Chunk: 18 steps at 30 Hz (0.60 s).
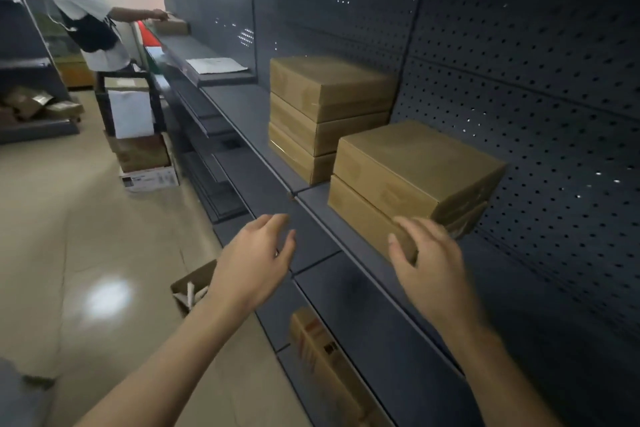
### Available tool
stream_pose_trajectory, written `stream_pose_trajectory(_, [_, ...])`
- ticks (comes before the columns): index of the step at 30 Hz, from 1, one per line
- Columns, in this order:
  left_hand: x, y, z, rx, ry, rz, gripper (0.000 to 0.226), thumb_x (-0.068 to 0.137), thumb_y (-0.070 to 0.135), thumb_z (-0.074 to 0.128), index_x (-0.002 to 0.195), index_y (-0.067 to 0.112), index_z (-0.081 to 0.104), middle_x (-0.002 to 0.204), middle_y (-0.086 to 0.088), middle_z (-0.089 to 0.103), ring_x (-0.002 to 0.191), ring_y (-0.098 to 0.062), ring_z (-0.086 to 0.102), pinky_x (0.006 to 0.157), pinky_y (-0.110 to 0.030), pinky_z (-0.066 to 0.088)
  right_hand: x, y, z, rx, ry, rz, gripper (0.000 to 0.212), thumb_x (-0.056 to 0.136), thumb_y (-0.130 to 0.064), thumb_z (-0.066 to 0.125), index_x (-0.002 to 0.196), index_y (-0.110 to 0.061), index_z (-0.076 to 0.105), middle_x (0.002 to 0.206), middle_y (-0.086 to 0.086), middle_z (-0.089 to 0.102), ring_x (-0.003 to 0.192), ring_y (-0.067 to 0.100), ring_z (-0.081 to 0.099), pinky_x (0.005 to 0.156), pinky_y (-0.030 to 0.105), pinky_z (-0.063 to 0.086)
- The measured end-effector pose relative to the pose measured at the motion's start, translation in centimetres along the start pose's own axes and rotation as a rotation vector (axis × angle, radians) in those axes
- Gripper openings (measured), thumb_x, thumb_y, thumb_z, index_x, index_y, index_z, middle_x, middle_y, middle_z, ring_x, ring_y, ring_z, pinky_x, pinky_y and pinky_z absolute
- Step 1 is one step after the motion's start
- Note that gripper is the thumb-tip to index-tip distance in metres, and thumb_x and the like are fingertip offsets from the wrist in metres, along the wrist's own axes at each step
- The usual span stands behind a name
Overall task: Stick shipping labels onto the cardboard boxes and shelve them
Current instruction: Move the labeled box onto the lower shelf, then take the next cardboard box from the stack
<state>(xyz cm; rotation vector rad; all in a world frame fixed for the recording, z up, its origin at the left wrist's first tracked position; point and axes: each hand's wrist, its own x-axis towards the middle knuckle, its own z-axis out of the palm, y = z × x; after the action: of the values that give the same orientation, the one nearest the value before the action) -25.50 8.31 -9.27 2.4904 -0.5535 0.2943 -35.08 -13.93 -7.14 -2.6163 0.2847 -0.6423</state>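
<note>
Two stacks of brown cardboard boxes stand on the dark grey shelf (374, 315). The far stack (325, 114) is three boxes high, the near stack (412, 180) two. My right hand (433, 263) hovers at the near corner of the lower box of the near stack, fingers relaxed, holding nothing. My left hand (256, 260) floats over the shelf's front edge, fingers loosely spread and empty. No label shows on the visible box faces.
A cardboard box (332, 367) lies on a lower shelf below my hands. An open carton (192, 284) sits on the floor. Farther down the aisle another person (90, 10) handles a box (171, 26); a cart (130, 107) with cartons stands there. A white sheet (216, 65) lies on the shelf.
</note>
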Motion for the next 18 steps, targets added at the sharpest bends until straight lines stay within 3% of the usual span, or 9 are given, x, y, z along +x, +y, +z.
stream_pose_trajectory(5, [9.4, 3.1, 1.1, -0.036, -0.026, 0.138, 0.034, 0.100, 0.040, 0.042, 0.125, 0.024, 0.057, 0.123, 0.002, 0.062, 0.110, -0.022, 0.059, 0.087, -0.040, 0.052, 5.2, 2.3, -1.7, -0.041, 0.156, 0.108, 0.037, 0.098, -0.033, 0.049, 0.129, -0.016, 0.060, 0.124, -0.003, 0.059, 0.112, 0.011, 0.050, 0.092, 0.037, 0.051])
stream_pose_trajectory(9, [16.2, 4.8, 2.8, -0.098, -0.059, 0.208, 0.034, 0.099, 0.037, 0.044, 0.124, 0.019, 0.058, 0.118, -0.006, 0.062, 0.104, -0.029, 0.059, 0.076, -0.032, 0.044, 8.5, 4.4, -2.4, -0.134, 0.182, 0.219, 0.043, 0.099, -0.040, 0.046, 0.135, -0.018, 0.055, 0.132, -0.001, 0.052, 0.116, 0.015, 0.047, 0.089, 0.035, 0.049])
stream_pose_trajectory(15, [23.7, 5.6, 5.8, -0.169, -0.166, 0.254, 0.047, 0.097, 0.039, 0.046, 0.136, 0.014, 0.052, 0.134, -0.012, 0.056, 0.121, -0.032, 0.052, 0.095, -0.036, 0.044, 10.6, 6.5, -1.6, -0.172, 0.146, 0.500, 0.061, 0.099, -0.051, 0.042, 0.150, -0.016, 0.036, 0.152, 0.005, 0.037, 0.134, 0.025, 0.040, 0.105, 0.040, 0.041])
stream_pose_trajectory(18, [26.7, 5.5, 6.6, -0.154, -0.215, 0.275, 0.052, 0.097, 0.040, 0.048, 0.141, 0.012, 0.045, 0.142, -0.016, 0.049, 0.129, -0.037, 0.045, 0.102, -0.042, 0.042, 11.2, 6.7, -1.0, -0.048, 0.178, 0.630, 0.067, 0.098, -0.053, 0.044, 0.153, -0.019, 0.030, 0.148, -0.001, 0.043, 0.138, 0.021, 0.039, 0.106, 0.031, 0.036])
